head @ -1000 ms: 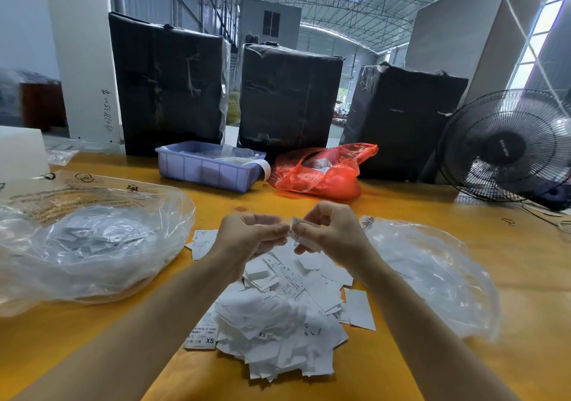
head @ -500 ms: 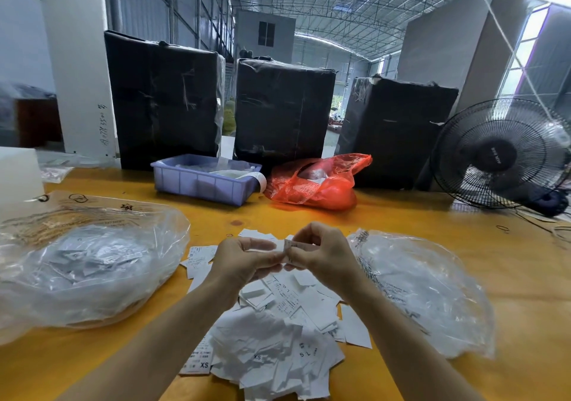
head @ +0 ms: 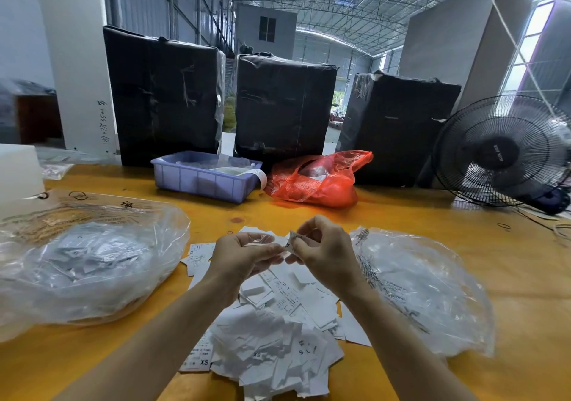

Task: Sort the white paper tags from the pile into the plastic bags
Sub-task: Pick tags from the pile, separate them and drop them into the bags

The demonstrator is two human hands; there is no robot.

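Observation:
A pile of white paper tags lies on the yellow table in front of me, some printed XS or S. Above its far edge my left hand and my right hand meet, both pinching a small white tag between fingertips and thumbs. A clear plastic bag holding many tags lies to the left of the pile. A second clear plastic bag with tags lies to the right, next to my right forearm.
At the back of the yellow table stand a purple bin, a red plastic bag, three black wrapped bales and a black fan. A white block sits far left.
Both hands stay together on the small tag over the pile. The head camera has tilted up a little, so hands and table sit lower in view.

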